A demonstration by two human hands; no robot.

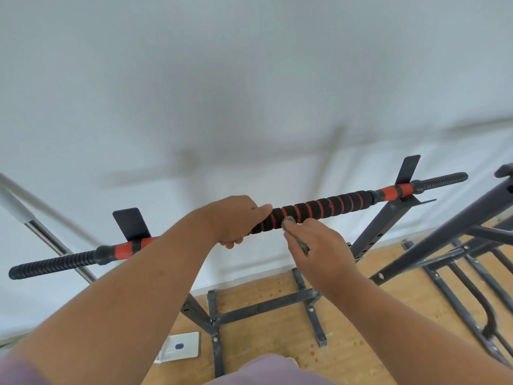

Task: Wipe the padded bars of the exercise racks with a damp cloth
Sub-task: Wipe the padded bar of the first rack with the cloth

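Left hand (234, 219): fingers and thumb wrapped round the padded bar (319, 208), grasping it just left of its middle.
Right hand (319, 254): fingers curled round a small grey-green cloth (290, 221), pressing the bunched end against the near side of the bar, just right of the left hand; a strip of the cloth shows along the hand's edge.
Padded bar: one, black foam with red spiral stripes, lying across the rack and tilted up to the right; a red band and a black ribbed end at each side.
Rack holding the bar (377, 232): one dark metal frame; two flat black upright plates behind the bar, one near each end; its feet stand on the wooden floor (277, 329) below the bar.
Second frame (455, 226): dark metal, right of the bar, with several rails lying low beneath it.
Chrome pole (47, 240): one, slanting past the bar's left end.
White box (181, 346): one, on the floor below the bar, with a blue mark.
Wall (249, 79): white, behind the bar.
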